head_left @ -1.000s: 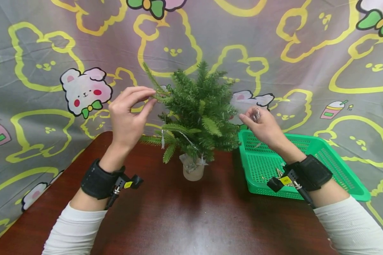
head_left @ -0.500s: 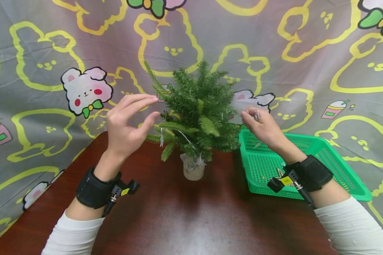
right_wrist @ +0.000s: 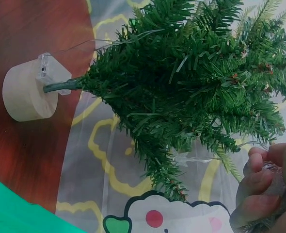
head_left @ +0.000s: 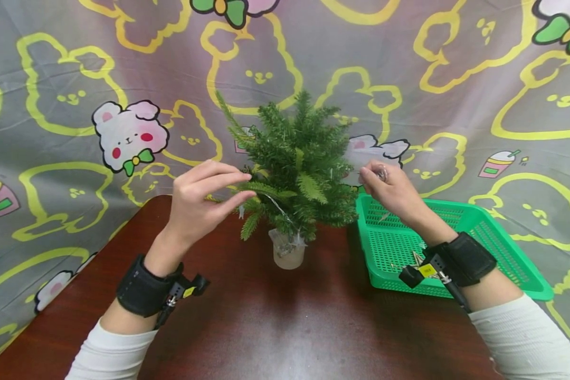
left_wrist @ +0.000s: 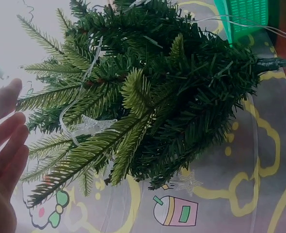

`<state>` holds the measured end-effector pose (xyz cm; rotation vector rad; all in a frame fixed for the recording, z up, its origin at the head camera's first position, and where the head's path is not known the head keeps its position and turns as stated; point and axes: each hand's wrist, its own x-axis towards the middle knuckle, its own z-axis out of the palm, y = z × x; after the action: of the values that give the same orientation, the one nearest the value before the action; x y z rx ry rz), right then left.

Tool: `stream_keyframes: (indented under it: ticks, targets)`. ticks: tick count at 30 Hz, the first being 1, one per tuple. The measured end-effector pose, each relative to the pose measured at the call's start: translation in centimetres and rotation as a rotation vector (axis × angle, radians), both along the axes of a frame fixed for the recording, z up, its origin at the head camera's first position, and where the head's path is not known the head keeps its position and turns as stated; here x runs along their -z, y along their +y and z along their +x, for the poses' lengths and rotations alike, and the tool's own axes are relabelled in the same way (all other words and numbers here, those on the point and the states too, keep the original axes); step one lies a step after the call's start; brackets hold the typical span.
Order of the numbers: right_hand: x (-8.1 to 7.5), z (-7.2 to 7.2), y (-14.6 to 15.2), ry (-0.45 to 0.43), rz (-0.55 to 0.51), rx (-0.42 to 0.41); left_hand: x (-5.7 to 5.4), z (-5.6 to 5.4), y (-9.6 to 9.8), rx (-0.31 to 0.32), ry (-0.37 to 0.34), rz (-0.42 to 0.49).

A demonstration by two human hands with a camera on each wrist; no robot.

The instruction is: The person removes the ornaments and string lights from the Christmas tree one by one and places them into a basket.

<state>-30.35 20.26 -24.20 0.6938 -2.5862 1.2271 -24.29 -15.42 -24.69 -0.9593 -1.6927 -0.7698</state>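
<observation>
A small artificial Christmas tree stands upright on the table, its round pale base showing in the right wrist view. My left hand is at the tree's left side, fingers and thumb extended and apart, close to the branch tips. Curled fingers of my right hand grip a bundle of clear string lights at the tree's right; a strand runs from it toward the branches. Among the left branches, a clear star light hangs on its wire. A clear box sits at the trunk's foot.
A green plastic basket stands right of the tree, under my right forearm, with gold star-shaped pieces inside. The dark wooden table extends in front. Behind it hangs a grey cartoon-print cloth.
My left hand has come away from an upper left branch, its fingers spreading, and moved down and slightly right to a lower branch. The right hand stays almost still with the string lights.
</observation>
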Motion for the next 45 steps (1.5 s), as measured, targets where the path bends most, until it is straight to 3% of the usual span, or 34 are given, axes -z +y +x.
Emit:
stream_keyframes:
  ticks: [9, 15, 23, 34, 45]
  targets:
    - [-0.2, 0.3, 0.0, -0.038, 0.001, 0.048, 0.2, -0.2, -0.2, 0.001, -0.045, 0.051]
    - [0.1, 0.2, -0.1, 0.012, -0.024, 0.116, 0.4, -0.5, -0.5, -0.021, -0.057, 0.09]
    - [0.0, 0.0, -0.2, 0.064, -0.08, 0.111, 0.6, -1.1, -1.1, -0.054, -0.04, 0.078]
    - [-0.1, 0.3, -0.3, 0.095, -0.159, 0.14, 0.8, -1.6, -1.2, -0.094, -0.071, 0.133]
    - [0.1, 0.4, 0.0, 0.057, -0.007, 0.236, 0.9, -1.7, -1.2, -0.097, -0.13, 0.21]
